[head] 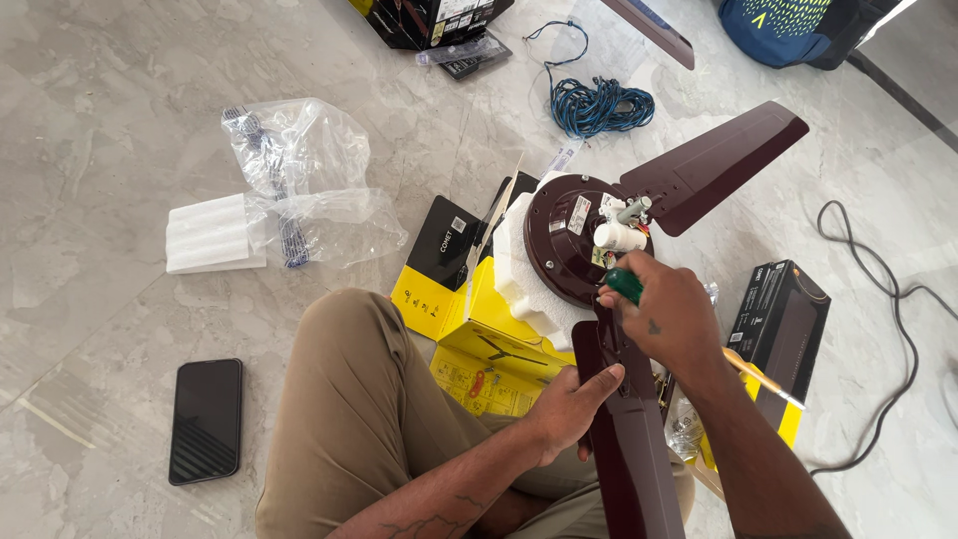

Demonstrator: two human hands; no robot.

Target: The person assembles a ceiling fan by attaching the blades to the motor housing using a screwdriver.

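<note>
Ceiling fan motor housing (564,240), round and dark maroon, is lying on a white foam block (519,269) atop a yellow and black carton (479,349) on the grey marble floor (100,130). One maroon blade (714,165) is sticking out from the housing toward the upper right. A second maroon blade (629,439) is running from the housing toward the seated person.

Right hand (674,319) is wrapping closed around the green handle of a screwdriver (626,284), held at the inner end of the near blade, just beside the housing's white hub parts. Left hand (569,404) is resting with fingers spread open against the left edge of the near blade, touching it and gripping nothing.

Surrounding items:
- a black phone (206,419) is lying face up on the floor at the left, well apart from the fan;
- clear plastic bags (299,180) and a white foam slab (212,235) are sitting at the upper left;
- a coil of blue cord (599,105) is lying beyond the housing;
- a black box (783,324) is standing at the right, near a black cable (878,289);
- a blue backpack (798,30) is sitting at the top edge.
</note>
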